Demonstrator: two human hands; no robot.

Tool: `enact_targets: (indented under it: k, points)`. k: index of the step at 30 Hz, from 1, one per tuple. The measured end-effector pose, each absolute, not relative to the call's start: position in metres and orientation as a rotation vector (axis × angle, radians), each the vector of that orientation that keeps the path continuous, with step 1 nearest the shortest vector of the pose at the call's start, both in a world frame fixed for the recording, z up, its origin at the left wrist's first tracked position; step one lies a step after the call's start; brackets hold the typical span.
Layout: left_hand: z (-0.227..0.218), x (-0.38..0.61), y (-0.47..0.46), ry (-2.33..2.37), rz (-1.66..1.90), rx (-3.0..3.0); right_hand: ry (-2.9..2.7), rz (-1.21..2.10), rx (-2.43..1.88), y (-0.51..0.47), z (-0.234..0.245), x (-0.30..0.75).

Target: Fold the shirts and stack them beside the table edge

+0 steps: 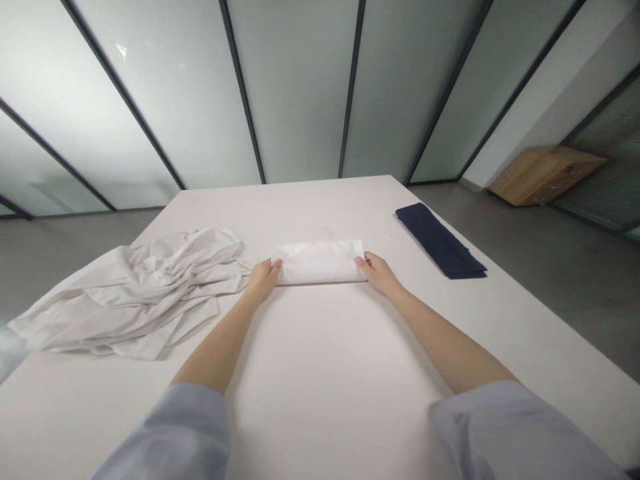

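A folded white cloth (pixel 320 262) lies as a flat rectangle in the middle of the white table (pixel 330 360). My left hand (pixel 264 277) grips its left end, the thumb on top. At the opposite end my right hand (pixel 379 270) pinches the cloth in the same way, thumb over the upper face and fingers at the edge. The fingers beneath the cloth are partly hidden. Just left of my left hand spreads a crumpled heap of white fabric (pixel 165 287).
A folded dark navy cloth (pixel 440 241) rests near the table's right edge. Frosted glass panels (pixel 295 87) with dark frames stand beyond the far edge. On the grey floor at right is a wooden cabinet (pixel 545 175).
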State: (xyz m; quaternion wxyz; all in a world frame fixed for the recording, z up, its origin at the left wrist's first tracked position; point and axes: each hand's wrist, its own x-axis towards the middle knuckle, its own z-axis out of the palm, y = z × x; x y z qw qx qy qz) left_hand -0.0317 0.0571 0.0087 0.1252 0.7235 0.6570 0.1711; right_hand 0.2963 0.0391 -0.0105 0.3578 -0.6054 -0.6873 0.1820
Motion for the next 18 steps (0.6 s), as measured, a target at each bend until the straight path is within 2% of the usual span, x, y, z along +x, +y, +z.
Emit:
enact_targets:
  k: [10,14,18]
  points:
    - [0.012,-0.025,0.048,2.156,0.354,2.263,-1.834,0.336,-1.754,0.041,-0.012,0.292]
    - [0.015,-0.026,0.043,2.208,0.644,2.235,-1.829,0.113,-1.789,0.039,-0.013,0.291]
    - [0.023,-0.019,0.035,1.958,0.798,2.407,-1.889,-0.125,-1.566,0.03,-0.003,0.286]
